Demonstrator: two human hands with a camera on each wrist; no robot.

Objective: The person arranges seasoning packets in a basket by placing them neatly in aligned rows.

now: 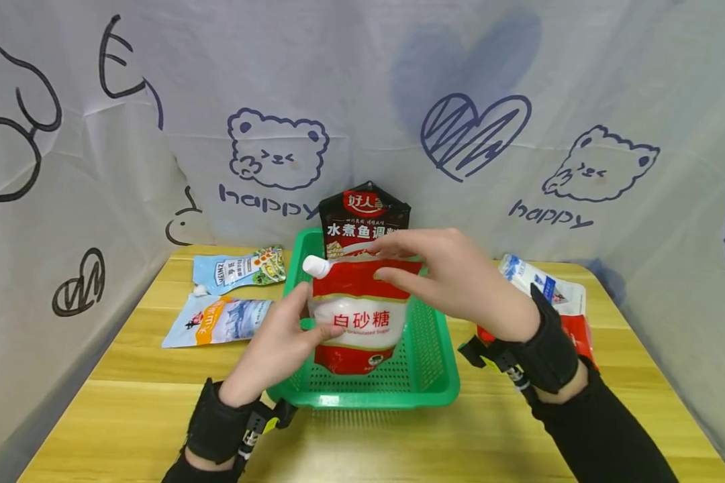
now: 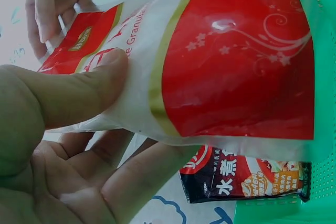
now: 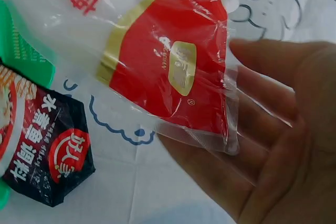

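A red and white spouted bag of white granulated sugar [image 1: 360, 335] is held up over a green plastic basket [image 1: 393, 400]. My left hand [image 1: 284, 345] grips its left side, the thumb [image 2: 105, 77] pressed across the front and the fingers behind. A white cap [image 1: 317, 266] tops the bag's left corner. My right hand [image 1: 459, 282] is at the bag's upper right, thumb in front and fingers reaching behind the top edge, apart from each other. Inside the basket, a black and red seasoning packet [image 1: 362, 221] stands upright at the back.
Left of the basket lie a light blue Heinz pouch [image 1: 238, 268] and a blue and orange pouch [image 1: 217, 320] on the wooden table [image 1: 362, 446]. A white and blue packet [image 1: 525, 275] and a red and white packet [image 1: 575, 305] lie on the right, partly behind my right arm. A drawn-on white cloth [image 1: 362, 80] hangs behind.
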